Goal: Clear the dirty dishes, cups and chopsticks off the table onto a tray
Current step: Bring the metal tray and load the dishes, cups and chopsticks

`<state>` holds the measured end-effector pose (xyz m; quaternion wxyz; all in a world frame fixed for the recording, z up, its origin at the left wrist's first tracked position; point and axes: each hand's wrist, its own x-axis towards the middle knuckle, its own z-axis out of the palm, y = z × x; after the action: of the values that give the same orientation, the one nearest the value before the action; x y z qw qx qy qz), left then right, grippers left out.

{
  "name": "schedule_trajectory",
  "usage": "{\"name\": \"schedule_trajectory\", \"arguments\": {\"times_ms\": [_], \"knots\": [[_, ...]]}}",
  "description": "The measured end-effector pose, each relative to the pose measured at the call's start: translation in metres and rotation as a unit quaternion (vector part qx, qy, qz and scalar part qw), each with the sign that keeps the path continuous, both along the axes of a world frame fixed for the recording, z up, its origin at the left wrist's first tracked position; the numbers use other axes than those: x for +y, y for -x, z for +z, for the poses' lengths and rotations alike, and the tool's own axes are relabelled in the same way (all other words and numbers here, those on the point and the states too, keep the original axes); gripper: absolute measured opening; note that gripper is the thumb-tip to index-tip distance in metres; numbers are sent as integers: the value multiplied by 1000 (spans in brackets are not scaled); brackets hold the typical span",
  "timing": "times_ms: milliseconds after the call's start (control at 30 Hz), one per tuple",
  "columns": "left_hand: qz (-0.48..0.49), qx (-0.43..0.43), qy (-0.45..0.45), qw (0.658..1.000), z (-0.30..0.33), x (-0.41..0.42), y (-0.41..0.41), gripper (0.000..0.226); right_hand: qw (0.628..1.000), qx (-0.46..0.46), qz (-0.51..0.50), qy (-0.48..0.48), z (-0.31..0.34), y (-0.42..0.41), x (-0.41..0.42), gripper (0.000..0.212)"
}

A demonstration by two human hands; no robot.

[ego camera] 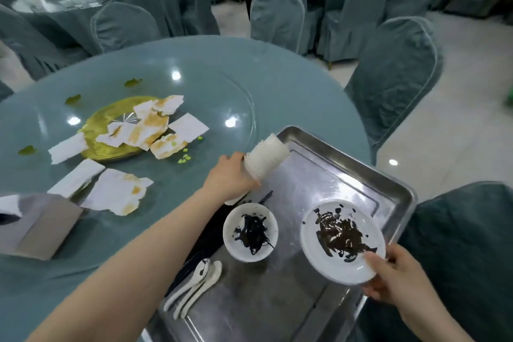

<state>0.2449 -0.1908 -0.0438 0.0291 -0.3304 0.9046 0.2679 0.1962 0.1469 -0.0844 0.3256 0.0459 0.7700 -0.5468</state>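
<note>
1. The right hand (399, 275) pinches the near rim of a white plate (342, 241), thumb on top and fingers curled beneath; the plate carries dark, wet food scraps and sits over the right side of the metal tray (327, 164).
2. Beside it on the tray stands a small white bowl (250, 232) with dark stringy leftovers.
3. White spoons (194, 283) lie at the tray's near left corner, next to a bundle of dark chopsticks (200, 253).
4. The left hand (230, 178) grips a tilted stack of white cups (266, 158) over the tray's far left edge.
5. On the round table (216, 72), a gold plate (111, 130) holds stained paper napkins (147, 128); more napkins lie around it.
</note>
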Motion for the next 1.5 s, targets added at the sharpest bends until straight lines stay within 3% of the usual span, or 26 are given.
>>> {"name": "schedule_trajectory", "arguments": {"times_ms": [100,200,300,467,700,1200,1333,1500], "knots": [[-21,-78,22,996,-27,-7,24,83,1000,2,11,-16,-5,5,7,15],[-30,-102,12,994,-51,-18,31,81,999,3,29,-17,-6,6,13,12],[1,-73,-10,997,-69,-27,27,57,999,2,43,-28,-9,1,20,9],[70,19,-47,996,-66,-31,2,54,997,-11,60,-39,-14,-9,18,11],[134,140,-92,977,-41,-11,-103,40,989,26,121,-75,-11,-38,-1,10],[241,145,-173,944,-54,-10,-323,29,959,58,235,-150,-26,-153,-63,13],[269,129,-176,938,-63,-12,-373,30,967,31,219,-124,-34,-173,-83,11],[309,114,-187,925,-71,-17,-425,34,970,28,191,-145,-45,-186,-95,22]]}}
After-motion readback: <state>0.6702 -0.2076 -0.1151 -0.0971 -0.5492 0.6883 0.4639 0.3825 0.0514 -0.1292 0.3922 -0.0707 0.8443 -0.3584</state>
